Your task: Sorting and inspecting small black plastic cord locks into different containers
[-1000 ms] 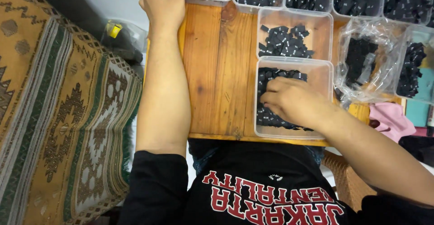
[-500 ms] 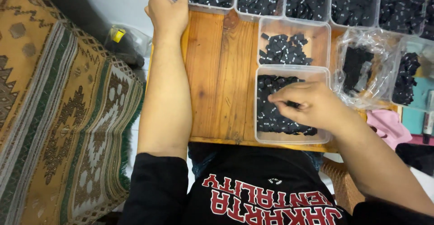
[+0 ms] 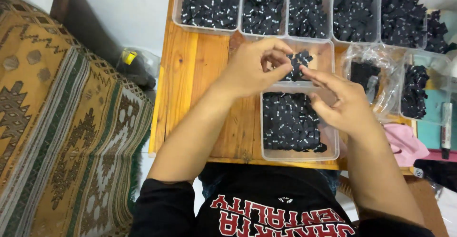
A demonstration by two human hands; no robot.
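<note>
Left hand [image 3: 252, 70] pinches small black fabric labels [image 3: 299, 61] above the near clear tub [image 3: 299, 127] on the worktop [image 3: 200, 75]; right hand [image 3: 345, 106] open-fingered, empty; separate pieces with fingertips, low over the tub.

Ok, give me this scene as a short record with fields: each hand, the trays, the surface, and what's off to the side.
left hand: left hand raised above the trays, fingers pinching small black fabric labels
right hand: right hand open, fingertips meeting the left hand's
near tray: clear plastic tray full of black labels, under both hands
far trays: row of clear plastic tubs along the far edge, all holding black labels
surface: orange wooden board
left side: patterned woven rug
right side: clear plastic bag with black labels, pink cloth
</note>
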